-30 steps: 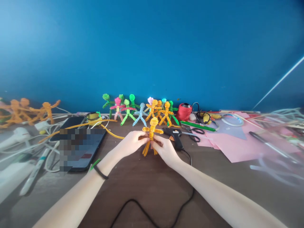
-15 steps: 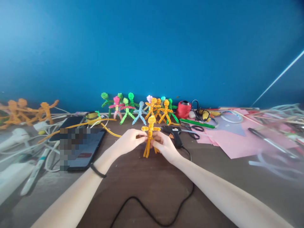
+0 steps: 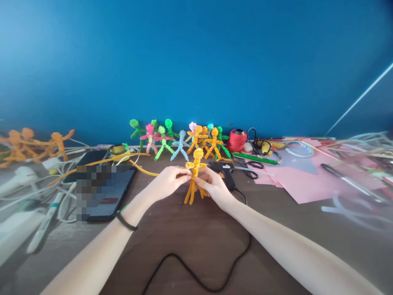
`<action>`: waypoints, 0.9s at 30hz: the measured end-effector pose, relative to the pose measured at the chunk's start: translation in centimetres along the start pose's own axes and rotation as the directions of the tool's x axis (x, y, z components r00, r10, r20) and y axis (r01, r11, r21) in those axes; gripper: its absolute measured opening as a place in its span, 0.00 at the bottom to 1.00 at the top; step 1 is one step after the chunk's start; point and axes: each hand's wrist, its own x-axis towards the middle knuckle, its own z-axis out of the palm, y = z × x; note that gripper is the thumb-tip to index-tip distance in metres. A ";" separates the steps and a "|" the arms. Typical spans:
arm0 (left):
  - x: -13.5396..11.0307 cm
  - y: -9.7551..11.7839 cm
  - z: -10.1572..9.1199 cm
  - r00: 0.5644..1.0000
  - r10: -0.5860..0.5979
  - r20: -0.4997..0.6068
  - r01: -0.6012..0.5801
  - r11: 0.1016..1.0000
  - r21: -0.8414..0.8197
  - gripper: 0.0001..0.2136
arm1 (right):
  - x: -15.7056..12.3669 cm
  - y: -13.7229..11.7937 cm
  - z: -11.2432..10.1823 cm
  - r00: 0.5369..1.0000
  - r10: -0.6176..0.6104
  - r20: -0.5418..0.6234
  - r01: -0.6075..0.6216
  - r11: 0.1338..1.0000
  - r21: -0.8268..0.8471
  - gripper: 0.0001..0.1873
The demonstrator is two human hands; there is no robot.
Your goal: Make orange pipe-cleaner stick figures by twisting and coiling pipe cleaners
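An orange pipe-cleaner figure (image 3: pixel 196 164) stands upright between my hands, with a wound head, short arms and several loose leg strands hanging down. My left hand (image 3: pixel 172 179) pinches it at the waist from the left, thumb and fingertips closed. From the other side my right hand (image 3: pixel 215 186) grips the same waist and upper legs, its fingers partly behind the strands. Just behind my right hand lies a black glue gun (image 3: pixel 226 172). Loose orange pipe cleaners (image 3: pixel 143 169) lie to the left of my left hand.
Several finished pipe-cleaner figures (image 3: pixel 162 143) stand along the blue wall. A phone (image 3: pixel 113 196), cables and a marker (image 3: pixel 46 223) lie left. Pink paper (image 3: pixel 302 184), a green pen (image 3: pixel 254 159) and a red wrapped object (image 3: pixel 236 141) are right. A black cord (image 3: pixel 196 276) crosses the front.
The orange figure has tilted slightly, its head shifting a little to the right. Its leg strands are spread somewhat wider. Both hands keep their hold at the waist.
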 end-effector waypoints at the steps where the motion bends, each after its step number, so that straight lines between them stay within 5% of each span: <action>1: 0.0 0.0 0.0 1.000 0.010 -0.008 -0.010 1.000 -0.013 0.12 | 0.0 -0.1 0.0 1.000 0.003 0.006 -0.003 1.000 0.012 0.15; 13: 0.1 0.2 0.6 0.997 0.028 -0.074 -0.041 0.981 -0.192 0.11 | -0.2 -1.2 0.1 0.994 0.106 0.035 -0.111 0.949 0.296 0.14; 27: 0.2 -0.3 0.9 0.996 -0.024 -0.082 0.008 0.981 -0.193 0.12 | -0.1 -1.3 0.2 0.997 -0.015 -0.075 0.021 0.997 0.080 0.12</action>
